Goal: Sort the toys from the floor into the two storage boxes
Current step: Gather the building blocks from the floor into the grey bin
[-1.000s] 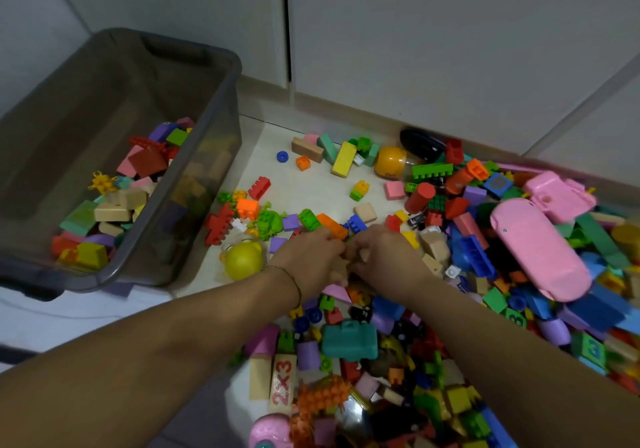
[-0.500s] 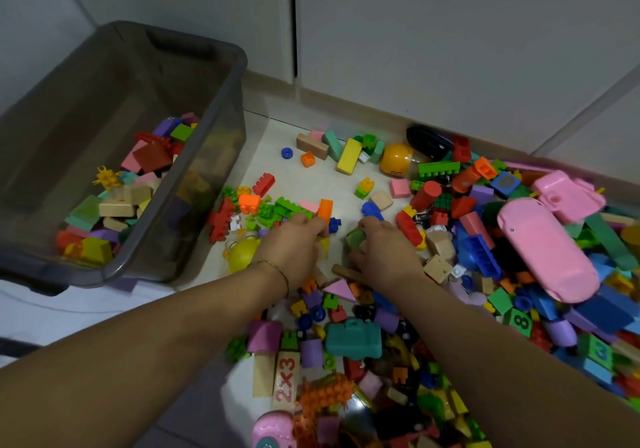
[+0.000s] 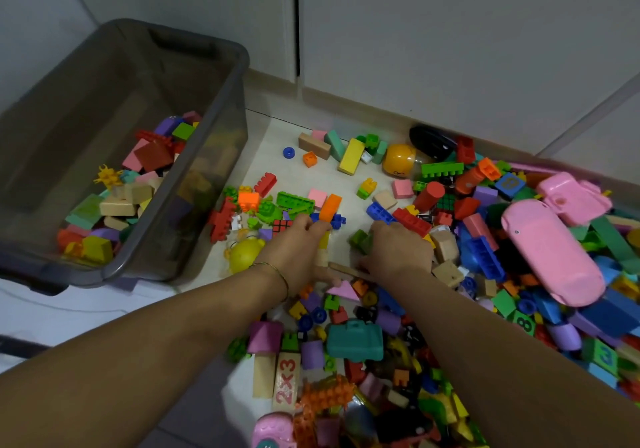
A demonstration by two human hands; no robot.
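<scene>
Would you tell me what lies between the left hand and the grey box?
In the head view, a yellow round toy lies between the left hand and the grey box, beside red bricks.

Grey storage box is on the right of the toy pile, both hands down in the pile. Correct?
Wrong side. The head view shows the grey storage box left of the toy pile. The left hand and right hand are indeed down in the pile.

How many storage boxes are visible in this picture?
1. The grey see-through storage box stands at the left, beside the toy pile, partly filled with blocks. A second box is not in view; it may lie outside the frame.
</scene>
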